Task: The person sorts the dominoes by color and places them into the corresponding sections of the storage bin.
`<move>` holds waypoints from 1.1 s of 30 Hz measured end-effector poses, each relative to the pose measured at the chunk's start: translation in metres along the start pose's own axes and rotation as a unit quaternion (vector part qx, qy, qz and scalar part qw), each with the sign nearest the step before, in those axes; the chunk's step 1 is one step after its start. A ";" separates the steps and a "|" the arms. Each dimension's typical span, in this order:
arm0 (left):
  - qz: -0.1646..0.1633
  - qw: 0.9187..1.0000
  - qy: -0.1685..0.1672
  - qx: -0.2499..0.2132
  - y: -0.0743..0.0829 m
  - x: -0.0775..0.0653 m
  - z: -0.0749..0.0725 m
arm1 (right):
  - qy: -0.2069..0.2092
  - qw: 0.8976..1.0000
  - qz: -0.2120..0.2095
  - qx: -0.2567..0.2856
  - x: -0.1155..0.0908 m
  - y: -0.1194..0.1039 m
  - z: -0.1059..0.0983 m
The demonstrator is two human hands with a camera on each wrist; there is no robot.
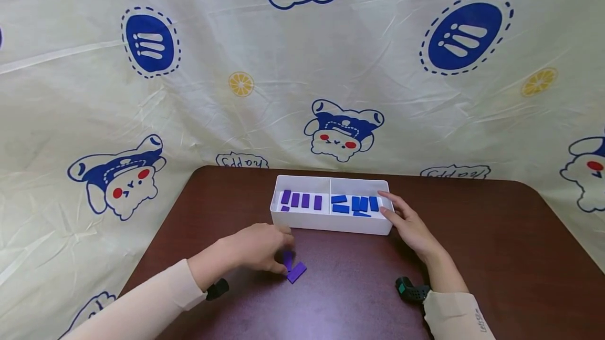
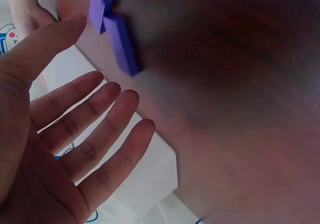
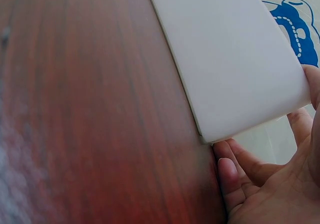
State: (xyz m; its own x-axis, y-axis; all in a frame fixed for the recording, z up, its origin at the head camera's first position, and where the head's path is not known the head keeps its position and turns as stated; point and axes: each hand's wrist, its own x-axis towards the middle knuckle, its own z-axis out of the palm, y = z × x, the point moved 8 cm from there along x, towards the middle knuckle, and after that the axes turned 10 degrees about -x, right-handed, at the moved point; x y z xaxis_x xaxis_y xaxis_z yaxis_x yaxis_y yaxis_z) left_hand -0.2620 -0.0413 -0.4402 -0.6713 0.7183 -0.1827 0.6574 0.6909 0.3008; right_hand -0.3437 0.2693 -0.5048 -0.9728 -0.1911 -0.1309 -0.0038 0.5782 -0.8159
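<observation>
Two purple rectangular blocks lie on the table before the box, one purple block [image 1: 296, 272] at an angle to the other purple block [image 2: 121, 47], their ends meeting. Over them hovers my left hand [image 1: 262, 248], its fingers spread and relaxed; in the left wrist view the thumb tip is beside the blocks and nothing is held. At the right end of the white two-part box [image 1: 307, 220], my right hand [image 1: 410, 224] grips the rim and end wall. Several purple blocks [image 1: 305, 201] lie in the left compartment and several blue blocks [image 1: 363, 204] in the right.
The dark brown wooden table [image 1: 491, 256] reaches beyond the box on both sides. A divider [image 1: 330, 195] splits the box in two. Behind the table hangs a pale printed cloth [image 1: 279, 119].
</observation>
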 end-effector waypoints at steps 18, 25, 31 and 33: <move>0.009 1.000 -0.007 -0.004 0.002 0.004 0.013 | 0.002 1.000 0.001 -0.001 -0.002 -0.004 0.000; 0.011 1.000 -0.009 -0.005 0.001 0.006 0.011 | 0.005 1.000 -0.006 -0.003 0.001 -0.007 -0.004; 0.009 1.000 -0.001 0.000 0.000 0.008 0.014 | 0.002 1.000 -0.002 -0.006 0.000 -0.004 -0.002; 0.007 1.000 0.002 0.001 -0.001 0.008 0.016 | 0.000 1.000 -0.001 -0.006 -0.001 -0.003 0.000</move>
State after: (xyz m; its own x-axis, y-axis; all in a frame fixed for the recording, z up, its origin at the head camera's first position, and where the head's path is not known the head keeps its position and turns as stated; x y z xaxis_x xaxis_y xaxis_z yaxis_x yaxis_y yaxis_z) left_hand -0.2626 -0.0344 -0.4564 -0.6632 0.7279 -0.1740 0.6681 0.6806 0.3006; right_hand -0.3432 0.2682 -0.5022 -0.9728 -0.1917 -0.1298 -0.0077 0.5874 -0.8092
